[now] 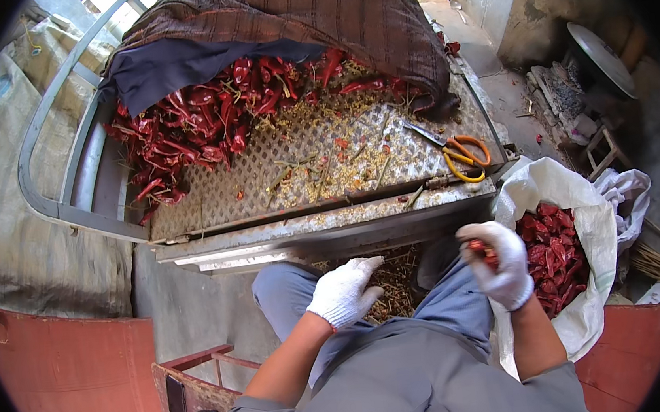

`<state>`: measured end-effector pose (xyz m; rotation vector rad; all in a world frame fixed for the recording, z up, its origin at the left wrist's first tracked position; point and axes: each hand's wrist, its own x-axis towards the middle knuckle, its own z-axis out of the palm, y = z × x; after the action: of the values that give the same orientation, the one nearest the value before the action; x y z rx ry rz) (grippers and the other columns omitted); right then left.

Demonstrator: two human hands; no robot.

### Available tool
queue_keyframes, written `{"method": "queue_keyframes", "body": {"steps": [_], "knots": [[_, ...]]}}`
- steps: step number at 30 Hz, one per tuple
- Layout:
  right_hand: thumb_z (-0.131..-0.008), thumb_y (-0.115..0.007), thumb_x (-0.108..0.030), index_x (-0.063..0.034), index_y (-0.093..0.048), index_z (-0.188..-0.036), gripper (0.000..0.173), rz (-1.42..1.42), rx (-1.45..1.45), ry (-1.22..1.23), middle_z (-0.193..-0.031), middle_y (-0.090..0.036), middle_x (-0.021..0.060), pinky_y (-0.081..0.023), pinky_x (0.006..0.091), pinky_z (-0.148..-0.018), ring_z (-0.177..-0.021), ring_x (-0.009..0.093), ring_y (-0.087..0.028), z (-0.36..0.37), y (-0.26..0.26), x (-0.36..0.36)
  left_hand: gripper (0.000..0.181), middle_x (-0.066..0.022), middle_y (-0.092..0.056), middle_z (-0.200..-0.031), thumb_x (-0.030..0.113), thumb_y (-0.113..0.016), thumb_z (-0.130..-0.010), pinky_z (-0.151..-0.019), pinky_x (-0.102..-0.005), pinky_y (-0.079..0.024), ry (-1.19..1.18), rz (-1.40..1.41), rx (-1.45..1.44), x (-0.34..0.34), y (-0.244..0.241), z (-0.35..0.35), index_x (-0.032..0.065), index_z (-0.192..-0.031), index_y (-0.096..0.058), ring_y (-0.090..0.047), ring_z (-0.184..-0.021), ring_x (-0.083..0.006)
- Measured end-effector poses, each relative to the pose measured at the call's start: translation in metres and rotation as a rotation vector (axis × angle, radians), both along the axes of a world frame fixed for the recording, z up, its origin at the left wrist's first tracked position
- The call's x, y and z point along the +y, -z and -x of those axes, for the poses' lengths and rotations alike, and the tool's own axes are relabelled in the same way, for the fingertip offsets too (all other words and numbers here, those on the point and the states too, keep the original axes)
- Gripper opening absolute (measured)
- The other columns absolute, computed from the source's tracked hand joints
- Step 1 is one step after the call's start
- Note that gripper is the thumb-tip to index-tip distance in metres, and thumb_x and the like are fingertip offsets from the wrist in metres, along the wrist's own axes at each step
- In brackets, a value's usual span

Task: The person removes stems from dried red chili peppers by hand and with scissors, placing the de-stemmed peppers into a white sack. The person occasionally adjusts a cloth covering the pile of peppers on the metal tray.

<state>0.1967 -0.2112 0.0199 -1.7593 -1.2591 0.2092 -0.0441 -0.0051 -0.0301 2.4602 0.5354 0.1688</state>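
My left hand [343, 291], in a white knit glove, hovers over my lap with thumb and fingers apart and nothing visible in it. Red dried chilli [485, 255] shows inside my gloved right hand [505, 260], which is curled around it beside the mouth of a white woven sack [598, 240]. Cut red chilli pieces [552, 256] fill the sack. Before me, a heap of whole dried red chillies [197, 123] lies on a metal tread-plate cart bed [303, 179]. Scissors [450, 150] with orange and yellow handles rest near its right front corner, blades parted.
A brown striped cloth [311, 11] and dark blue cloth [191, 64] cover the heap's back. Yellow seeds [326, 170] and stems are strewn over the bed. A curved grey rail [32, 145] bounds the left. Stem litter [394, 283] lies between my legs; a rusty frame [195, 386] stands lower left.
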Motion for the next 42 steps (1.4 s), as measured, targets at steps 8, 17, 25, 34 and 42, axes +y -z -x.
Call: {"method": "queue_keyframes", "body": {"steps": [8,17,25,34,42], "knots": [[-0.092,-0.076,-0.010,0.0025,-0.060,-0.141,0.053,0.289,-0.298,0.792,-0.136,-0.066,0.0187,-0.048,0.0394,-0.111,-0.126,0.030,-0.064,-0.120,0.032,-0.148,0.021,-0.0159,-0.077,-0.102,0.015,-0.078,-0.091,-0.084,-0.0416,-0.060,-0.174,-0.150,-0.345,0.108,-0.028,-0.088,0.0088,-0.111,-0.077,-0.075,-0.095,-0.0351],[-0.094,-0.071,-0.002,0.0045,-0.069,-0.117,0.024,0.055,0.067,0.676,-0.105,-0.072,0.0132,-0.056,0.0333,-0.087,-0.094,0.022,-0.070,-0.071,0.024,-0.108,0.048,-0.0205,-0.060,-0.147,0.018,-0.065,-0.092,-0.101,-0.0505,-0.056,-0.436,-0.422,-0.044,0.275,-0.007,-0.199,0.0237,-0.140,-0.066,-0.067,-0.119,-0.0436],[-0.088,-0.071,0.002,0.0037,-0.073,-0.106,0.019,-0.004,0.282,0.359,-0.094,-0.074,0.0137,-0.058,0.0342,-0.080,-0.086,0.024,-0.072,-0.048,-0.003,-0.022,0.042,-0.0149,-0.074,-0.117,0.011,-0.072,-0.090,-0.093,-0.0331,-0.057,-0.471,0.354,-0.328,0.238,-0.030,-0.178,0.0010,-0.131,-0.070,-0.072,-0.100,-0.0215],[-0.098,-0.073,-0.011,0.0051,-0.060,-0.137,0.044,0.025,0.920,-0.089,-0.121,-0.072,0.0128,-0.057,0.0317,-0.096,-0.108,0.018,-0.070,-0.008,0.007,0.117,0.049,-0.0128,-0.071,-0.106,0.001,-0.081,-0.075,-0.075,-0.0365,-0.059,0.032,-0.104,-0.464,0.063,-0.066,-0.121,0.0075,-0.121,-0.067,-0.071,-0.084,-0.0273],[-0.113,-0.052,-0.024,0.0032,-0.060,-0.137,0.037,-0.198,1.545,-0.311,-0.110,-0.070,0.0109,-0.059,0.0340,-0.079,-0.095,0.018,-0.070,0.025,0.024,0.083,0.058,-0.0149,-0.063,-0.128,0.009,-0.088,-0.079,-0.081,-0.0331,-0.059,0.060,0.178,-0.483,0.034,-0.044,-0.064,0.0036,-0.133,-0.066,-0.070,-0.099,-0.0206]]}}
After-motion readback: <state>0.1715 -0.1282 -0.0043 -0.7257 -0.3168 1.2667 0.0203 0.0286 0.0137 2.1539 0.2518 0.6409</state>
